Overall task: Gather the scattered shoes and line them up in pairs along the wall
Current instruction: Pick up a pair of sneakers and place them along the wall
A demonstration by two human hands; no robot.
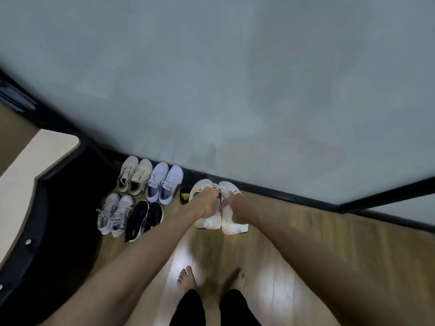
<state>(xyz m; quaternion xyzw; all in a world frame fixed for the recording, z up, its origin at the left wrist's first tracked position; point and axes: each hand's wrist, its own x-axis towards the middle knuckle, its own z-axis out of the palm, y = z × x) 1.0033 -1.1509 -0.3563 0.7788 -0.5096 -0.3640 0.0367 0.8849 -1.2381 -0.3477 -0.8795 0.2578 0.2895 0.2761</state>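
Observation:
Two white sneakers with orange at the heels sit side by side, toes toward the wall. My left hand grips the left white sneaker at its opening, and my right hand grips the right white sneaker the same way. To their left, by the wall, stand a beige pair and a light blue pair. In front of those are a grey pair and a black pair.
A small black and yellow item lies between the blue pair and the white sneakers. A black baseboard runs along the grey wall. A dark furniture piece with a pale top fills the left. My bare feet stand on the wooden floor.

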